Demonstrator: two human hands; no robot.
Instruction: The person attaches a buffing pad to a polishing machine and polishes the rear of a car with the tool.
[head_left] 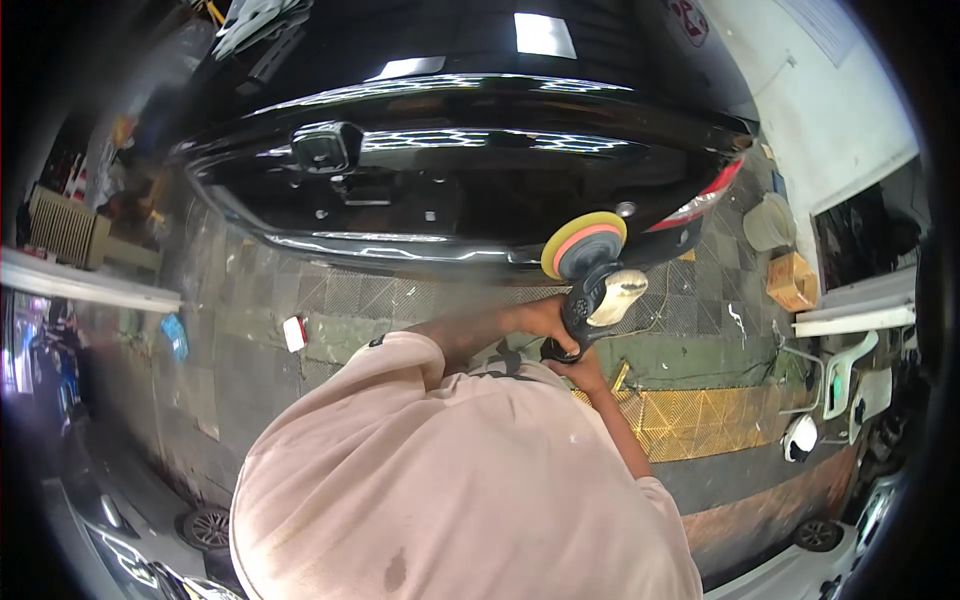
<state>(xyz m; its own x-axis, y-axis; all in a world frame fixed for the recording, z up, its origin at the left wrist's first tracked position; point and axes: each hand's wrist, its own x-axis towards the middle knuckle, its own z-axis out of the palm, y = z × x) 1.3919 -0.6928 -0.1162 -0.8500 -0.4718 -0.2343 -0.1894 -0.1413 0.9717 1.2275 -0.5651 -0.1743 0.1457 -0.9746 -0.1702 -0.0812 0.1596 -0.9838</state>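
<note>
Both my hands hold a car polisher (598,297) with a dark body, a pale worn patch on its head and a round pad edged in yellow and orange (556,240). My left hand (543,322) is wrapped around the body's near left side. Lower down, my right hand (582,371) closes on the handle end. The pad is tilted toward the rear of a glossy black car (480,190), right of its middle, near the red and clear tail light (705,200). Whether it touches the paint I cannot tell.
A bucket (769,222) and a cardboard box (792,281) stand by the right wall. Chairs (848,375) are farther down on that side. A white-and-red packet (294,334) and a blue wrapper (174,337) lie on the tiled floor. Other cars stand behind me.
</note>
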